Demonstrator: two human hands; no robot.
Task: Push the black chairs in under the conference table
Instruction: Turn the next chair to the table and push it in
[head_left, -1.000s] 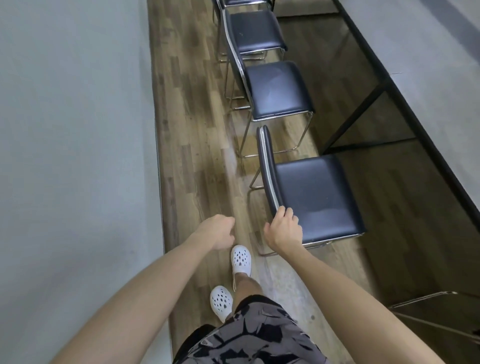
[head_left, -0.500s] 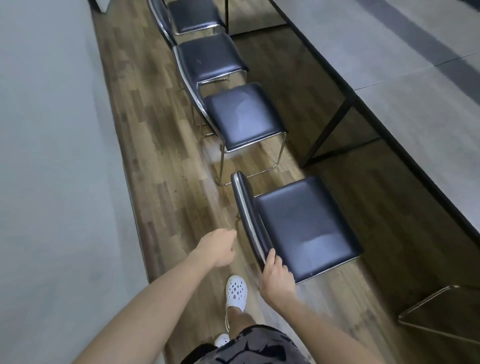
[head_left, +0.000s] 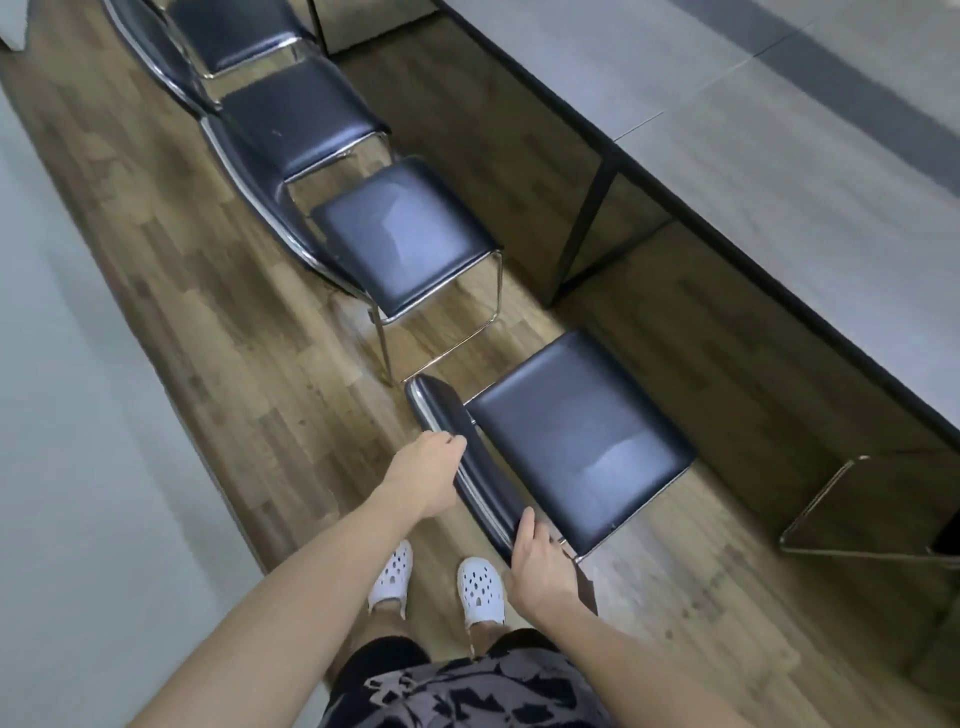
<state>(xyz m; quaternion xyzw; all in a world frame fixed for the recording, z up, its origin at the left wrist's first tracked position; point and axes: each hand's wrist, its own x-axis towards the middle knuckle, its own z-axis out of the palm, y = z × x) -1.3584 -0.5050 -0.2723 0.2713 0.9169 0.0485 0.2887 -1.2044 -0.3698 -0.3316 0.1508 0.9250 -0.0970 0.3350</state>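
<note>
The nearest black chair (head_left: 576, 441) stands in front of me with its seat towards the grey conference table (head_left: 779, 171). My left hand (head_left: 423, 475) grips the top of its backrest near the middle. My right hand (head_left: 540, 564) grips the near end of the same backrest. The seat's front edge lies close to the table's edge, partly in its shadow. Further up the row stand three more black chairs: a second chair (head_left: 405, 234), a third chair (head_left: 301, 124) and a fourth chair (head_left: 234, 31), all out from the table.
A pale wall (head_left: 67, 415) runs along my left, leaving a narrow strip of wooden floor (head_left: 218, 312). A black table leg (head_left: 587, 228) stands between the first two chairs. A chrome chair frame (head_left: 857, 514) pokes out under the table at the right. My white shoes (head_left: 480, 587) are below.
My left hand has moved right and taken hold of the backrest. The chair has shifted towards the table, and my view has swung to the right.
</note>
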